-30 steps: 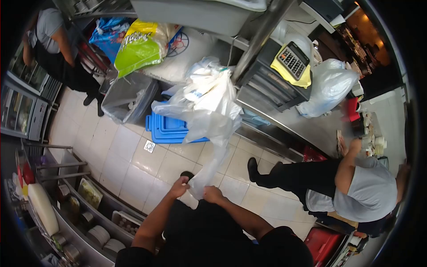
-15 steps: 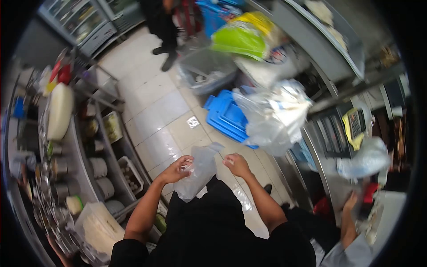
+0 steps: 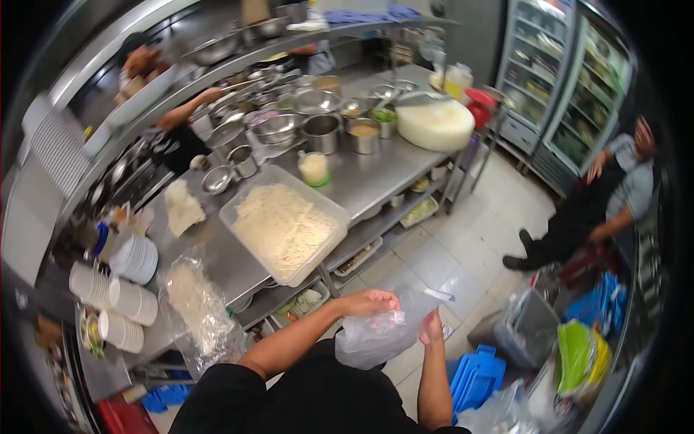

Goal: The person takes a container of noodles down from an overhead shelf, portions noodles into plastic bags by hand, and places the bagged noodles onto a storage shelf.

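Hands [image 3: 371, 302] hold a crinkled, translucent plastic bag [image 3: 376, 338].

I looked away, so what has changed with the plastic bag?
The view swung left to the steel table. The plastic bag, first stretched toward the bag bundle, is now clear of it. The right hand, briefly off the bag, is back at its edge. The left hand still holds it; the blue bin stayed put.

The counter [image 3: 403, 173] stands left of the bag [image 3: 383, 340], apparently a bin [image 3: 499, 336] right.
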Tool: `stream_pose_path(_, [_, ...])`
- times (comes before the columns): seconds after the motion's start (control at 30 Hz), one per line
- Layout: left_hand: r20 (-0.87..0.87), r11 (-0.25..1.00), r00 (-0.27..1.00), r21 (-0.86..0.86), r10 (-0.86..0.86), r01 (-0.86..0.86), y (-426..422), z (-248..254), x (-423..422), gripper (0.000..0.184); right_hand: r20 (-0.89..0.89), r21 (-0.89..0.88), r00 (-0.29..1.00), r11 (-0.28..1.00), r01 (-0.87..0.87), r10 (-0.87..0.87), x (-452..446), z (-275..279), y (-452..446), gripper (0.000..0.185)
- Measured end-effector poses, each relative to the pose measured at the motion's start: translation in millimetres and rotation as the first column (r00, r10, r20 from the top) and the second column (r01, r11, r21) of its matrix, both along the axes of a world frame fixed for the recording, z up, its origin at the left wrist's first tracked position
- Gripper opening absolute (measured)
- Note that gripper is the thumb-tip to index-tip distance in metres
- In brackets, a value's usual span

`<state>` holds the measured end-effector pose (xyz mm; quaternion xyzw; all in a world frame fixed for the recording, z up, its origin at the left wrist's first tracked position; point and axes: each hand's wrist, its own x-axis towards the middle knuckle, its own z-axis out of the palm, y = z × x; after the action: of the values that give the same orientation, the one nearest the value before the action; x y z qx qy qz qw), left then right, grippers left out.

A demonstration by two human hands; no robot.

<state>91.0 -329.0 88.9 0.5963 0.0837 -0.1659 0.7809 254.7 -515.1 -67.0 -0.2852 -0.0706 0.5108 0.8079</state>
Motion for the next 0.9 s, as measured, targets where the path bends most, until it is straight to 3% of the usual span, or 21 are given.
stream_pose_path(0.07, [0.155,0.981,0.968,-0.028,0.196,-0.194,6.0,1.0,-20.7,0.029,-0.022,0.019,0.990,0.990,-0.137,0.137,3.1,5.3,12.9,0.039])
stream_pose_path(0.13, [0.211,0.942,0.919,-0.054,0.334,-0.331,19.8,-4.6,-40.2,0.025,0.226,-0.185,0.929,0.949,-0.256,0.294,9.2,4.1,16.1,0.037])
stream_pose_path(0.2, [0.207,0.851,0.826,-0.092,0.525,-0.517,31.0,-13.1,-58.5,0.021,0.263,-0.171,0.918,0.951,-0.259,0.297,13.5,18.8,13.4,0.032])
stream_pose_path(0.23, [0.221,0.840,0.812,-0.094,0.540,-0.534,37.0,-18.4,-68.6,0.021,0.278,-0.159,0.921,0.959,-0.236,0.273,14.7,27.3,11.5,0.028])
stream_pose_path(0.33, [0.156,0.752,0.798,0.269,0.583,-0.602,47.4,-36.8,-96.5,0.033,0.434,-0.305,0.857,0.940,-0.152,0.279,34.7,15.4,1.7,0.019])
stream_pose_path(0.37, [0.159,0.750,0.796,0.269,0.585,-0.605,42.5,-44.9,-101.7,0.033,0.437,-0.304,0.854,0.940,-0.154,0.281,38.1,9.0,0.2,0.019])
stream_pose_path(0.43, [0.348,0.448,0.795,0.681,0.497,-0.579,24.9,-55.7,-106.5,0.037,0.606,-0.553,0.726,0.829,0.089,0.326,44.4,-2.6,-1.6,0.019])
stream_pose_path(0.47, [0.527,0.213,0.747,0.740,0.405,-0.638,15.9,-59.4,-106.0,0.041,0.611,-0.550,0.721,0.830,0.089,0.328,45.7,-6.3,-4.9,0.019])
stream_pose_path(0.5, [0.534,0.208,0.741,0.736,0.407,-0.645,10.0,-56.0,-103.4,0.041,0.612,-0.530,0.750,0.834,0.153,0.252,43.1,-5.9,-7.7,0.018])
stream_pose_path(0.53, [0.556,0.098,0.739,0.770,0.381,-0.630,5.0,-52.3,-99.8,0.039,0.611,-0.510,0.772,0.833,0.215,0.175,36.5,2.3,-8.2,0.017])
stream_pose_path(0.57, [0.550,0.108,0.735,0.767,0.397,-0.632,-0.7,-53.3,-93.5,0.037,0.617,-0.508,0.766,0.835,0.212,0.181,28.9,11.0,-8.3,0.017])
stream_pose_path(0.6, [0.543,0.117,0.731,0.764,0.412,-0.634,-6.3,-55.3,-87.2,0.035,0.587,-0.446,0.806,0.860,0.247,0.073,16.4,26.2,-8.5,0.014])
stream_pose_path(0.63, [0.510,0.274,0.749,0.716,0.422,-0.642,-16.7,-61.4,-75.7,0.034,0.545,-0.385,0.838,0.877,0.286,-0.033,3.6,37.6,-8.1,0.012])
stream_pose_path(0.7, [0.442,0.581,0.806,0.560,0.393,-0.590,-37.4,-72.4,-51.6,0.032,0.534,-0.347,0.845,0.919,0.186,0.031,-18.9,51.1,-4.6,0.012])
stream_pose_path(0.77, [0.288,0.655,0.856,0.553,0.430,-0.515,-62.9,-62.5,-33.1,0.035,0.529,-0.304,0.844,0.949,0.088,0.091,-35.0,45.0,-2.7,0.014])
stream_pose_path(0.8, [0.299,0.651,0.849,0.546,0.437,-0.527,-69.2,-65.9,-26.1,0.035,0.514,-0.309,0.845,0.951,0.025,0.145,-40.1,29.6,-2.7,0.014])
stream_pose_path(0.87, [0.253,0.739,0.813,0.338,0.525,-0.582,-74.5,-71.6,-17.8,0.037,0.507,-0.311,0.838,0.949,-0.043,0.204,-43.9,26.8,1.6,0.015])
stream_pose_path(0.9, [0.258,0.735,0.806,0.332,0.532,-0.591,-72.5,-72.2,-18.2,0.037,0.339,-0.311,0.912,0.942,-0.122,0.231,-47.8,42.8,2.6,0.015])
